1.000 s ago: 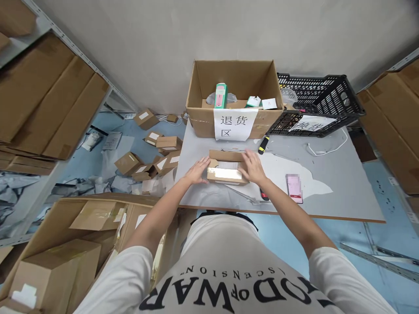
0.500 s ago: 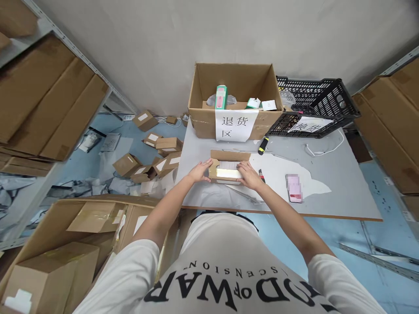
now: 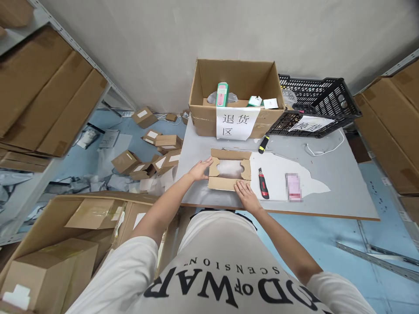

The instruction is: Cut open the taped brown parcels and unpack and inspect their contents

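A small cardboard box [image 3: 225, 185] lies on the table with its flaps folded out. Inside it shows something whitish and translucent, whose kind I cannot make out. My left hand [image 3: 200, 169] rests against the box's left side, fingers stretched out and thumb apart. Along the front flap my right hand [image 3: 248, 197] lies with its fingers flat, near the right corner. Just right of the box is a red and black utility knife [image 3: 263, 185] on a white sheet [image 3: 280, 168]. A phone [image 3: 293, 187] with a blurred pink screen lies farther right.
Behind stands a large cardboard carton [image 3: 203, 121] with green boxes inside and a paper sign. A black plastic crate [image 3: 327, 102] leans beside it. A yellow and black cutter [image 3: 263, 144] lies before the carton. Boxes [image 3: 168, 143] litter the floor at left; an open carton [image 3: 131, 198] stands nearby.
The front flap of the small box has swung down toward me, exposing the inside. My right hand has moved from its right end down onto that flap, and the utility knife is uncovered.
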Demonstrator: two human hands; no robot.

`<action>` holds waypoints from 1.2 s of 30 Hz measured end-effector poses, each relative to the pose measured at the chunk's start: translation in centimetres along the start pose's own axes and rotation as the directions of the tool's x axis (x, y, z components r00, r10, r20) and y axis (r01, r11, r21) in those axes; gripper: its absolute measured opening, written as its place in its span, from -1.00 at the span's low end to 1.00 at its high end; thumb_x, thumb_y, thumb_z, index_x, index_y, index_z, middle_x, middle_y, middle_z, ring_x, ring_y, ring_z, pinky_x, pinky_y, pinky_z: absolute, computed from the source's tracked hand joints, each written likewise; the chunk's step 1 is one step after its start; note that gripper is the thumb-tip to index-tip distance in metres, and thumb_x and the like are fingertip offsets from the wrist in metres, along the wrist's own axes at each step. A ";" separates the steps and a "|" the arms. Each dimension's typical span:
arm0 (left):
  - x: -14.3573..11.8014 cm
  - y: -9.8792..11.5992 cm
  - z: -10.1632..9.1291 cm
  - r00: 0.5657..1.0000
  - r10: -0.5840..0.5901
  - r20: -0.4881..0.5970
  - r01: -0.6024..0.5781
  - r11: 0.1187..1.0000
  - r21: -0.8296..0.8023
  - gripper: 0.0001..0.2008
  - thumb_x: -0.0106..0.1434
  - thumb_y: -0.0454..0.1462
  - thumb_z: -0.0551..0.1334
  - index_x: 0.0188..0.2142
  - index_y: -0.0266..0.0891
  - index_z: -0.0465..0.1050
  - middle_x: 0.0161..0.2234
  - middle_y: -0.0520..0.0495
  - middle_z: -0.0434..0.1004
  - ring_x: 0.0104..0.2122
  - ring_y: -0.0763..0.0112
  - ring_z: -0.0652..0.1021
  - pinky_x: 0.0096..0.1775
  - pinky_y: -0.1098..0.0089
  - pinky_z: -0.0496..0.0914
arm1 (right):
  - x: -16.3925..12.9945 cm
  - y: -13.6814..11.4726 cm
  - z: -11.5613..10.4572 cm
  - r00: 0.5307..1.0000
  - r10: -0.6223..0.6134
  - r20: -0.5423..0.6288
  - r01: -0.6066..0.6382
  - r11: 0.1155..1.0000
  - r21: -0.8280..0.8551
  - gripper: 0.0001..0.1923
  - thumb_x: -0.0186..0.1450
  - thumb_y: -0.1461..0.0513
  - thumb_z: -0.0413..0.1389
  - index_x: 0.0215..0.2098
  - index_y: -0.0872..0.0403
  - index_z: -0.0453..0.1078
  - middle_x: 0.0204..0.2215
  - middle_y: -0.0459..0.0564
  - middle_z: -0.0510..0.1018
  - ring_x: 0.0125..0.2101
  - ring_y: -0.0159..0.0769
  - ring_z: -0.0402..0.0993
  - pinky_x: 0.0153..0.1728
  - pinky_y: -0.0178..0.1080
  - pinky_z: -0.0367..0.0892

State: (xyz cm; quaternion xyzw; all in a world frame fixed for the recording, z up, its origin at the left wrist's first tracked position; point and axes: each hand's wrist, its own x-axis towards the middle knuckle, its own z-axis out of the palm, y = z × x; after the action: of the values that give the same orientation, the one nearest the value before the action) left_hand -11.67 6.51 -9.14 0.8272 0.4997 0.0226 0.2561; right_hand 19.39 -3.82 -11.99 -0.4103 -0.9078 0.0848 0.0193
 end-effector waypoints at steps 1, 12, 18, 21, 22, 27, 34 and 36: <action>0.0 0.1 -0.2 1.000 -0.002 0.012 0.002 1.000 0.009 -0.05 0.02 -0.21 0.29 0.31 -0.29 -0.17 0.31 -0.34 -0.16 0.27 0.13 0.10 0.18 0.01 0.07 | 0.0 0.0 0.0 1.000 0.001 0.003 -0.001 1.000 0.010 -0.29 0.16 0.51 -0.18 0.30 0.18 0.02 0.28 0.18 0.08 0.28 -0.09 -0.06 0.21 0.11 0.03; 0.9 5.8 -1.7 0.902 -0.432 -0.007 0.431 0.901 0.052 -0.15 0.15 0.03 0.11 0.31 -0.29 -0.17 0.33 -0.30 -0.15 0.21 0.06 0.22 0.12 0.08 0.18 | 3.8 0.9 -6.5 0.903 0.419 -0.094 -0.377 0.878 0.294 -0.60 0.33 0.25 -0.09 0.10 0.10 0.30 0.11 0.12 0.38 0.08 -0.17 0.33 0.07 -0.15 0.26; 4.3 9.2 -1.3 0.678 -0.730 0.083 0.726 0.683 0.083 0.21 -0.08 0.07 0.34 0.31 -0.48 -0.31 0.19 -0.55 0.14 0.11 -0.05 0.36 -0.03 0.17 0.35 | 8.3 2.0 -9.2 0.724 0.654 0.220 -0.675 0.737 0.030 -0.37 0.16 0.05 0.20 0.09 0.20 0.22 -0.09 0.27 0.46 -0.10 0.00 0.46 -0.11 -0.13 0.30; 4.9 9.8 -1.2 0.675 -0.733 0.090 0.724 0.680 0.115 0.18 -0.06 -0.05 0.36 0.30 -0.55 -0.34 0.16 -0.61 0.18 0.09 -0.05 0.37 -0.07 0.18 0.38 | 9.1 1.2 -9.0 0.694 0.674 0.253 -0.687 0.725 -0.051 -0.32 0.18 0.09 0.19 0.14 0.27 0.12 -0.13 0.31 0.48 -0.11 -0.01 0.46 -0.12 -0.14 0.28; 4.8 9.9 -1.2 0.679 -0.729 0.084 0.720 0.684 0.113 0.16 -0.04 -0.08 0.34 0.30 -0.58 -0.34 0.16 -0.63 0.17 0.10 -0.06 0.37 -0.07 0.19 0.38 | 9.2 1.0 -8.9 0.695 0.674 0.249 -0.683 0.728 -0.062 -0.33 0.19 0.11 0.18 0.15 0.28 0.10 -0.13 0.32 0.48 -0.11 -0.01 0.46 -0.13 -0.15 0.28; 2.8 9.3 -1.2 0.757 -0.651 0.044 0.652 0.759 0.012 -0.06 0.10 -0.10 0.17 0.28 -0.64 -0.21 0.15 -0.57 0.22 0.10 -0.04 0.37 -0.01 0.21 0.34 | 7.7 2.0 -8.7 0.741 0.627 0.240 -0.647 0.762 0.006 -0.42 0.23 0.11 0.07 0.16 0.20 0.15 -0.17 0.24 0.53 -0.13 -0.02 0.48 -0.13 -0.14 0.29; -1.5 6.0 -1.6 0.892 -0.390 -0.229 0.375 0.921 -0.110 -0.36 0.24 -0.28 -0.02 0.29 -0.42 -0.10 0.19 -0.30 0.23 0.11 0.20 0.38 0.02 0.30 0.34 | 3.6 5.0 -7.5 0.823 0.566 0.045 -0.553 0.782 0.288 -0.37 0.30 0.24 -0.13 0.33 0.12 -0.11 0.12 0.16 0.36 -0.06 -0.18 0.45 -0.08 -0.20 0.31; -2.1 5.4 -1.8 0.926 -0.224 -0.303 0.234 0.972 -0.003 -0.43 0.23 -0.34 -0.03 0.25 -0.33 0.04 0.29 -0.22 0.04 0.21 0.26 0.24 0.12 0.27 0.24 | 3.0 5.2 -7.2 0.871 0.488 -0.056 -0.465 0.856 0.228 -0.39 0.29 0.29 -0.13 0.31 0.09 -0.04 0.24 0.15 0.17 0.09 -0.16 0.32 -0.03 -0.16 0.29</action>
State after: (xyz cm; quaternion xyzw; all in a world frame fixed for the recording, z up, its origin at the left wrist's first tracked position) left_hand -8.83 3.42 -4.72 0.7542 0.6262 0.1102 0.1640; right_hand 22.00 2.75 -5.83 -0.6221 -0.7614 0.1580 0.0910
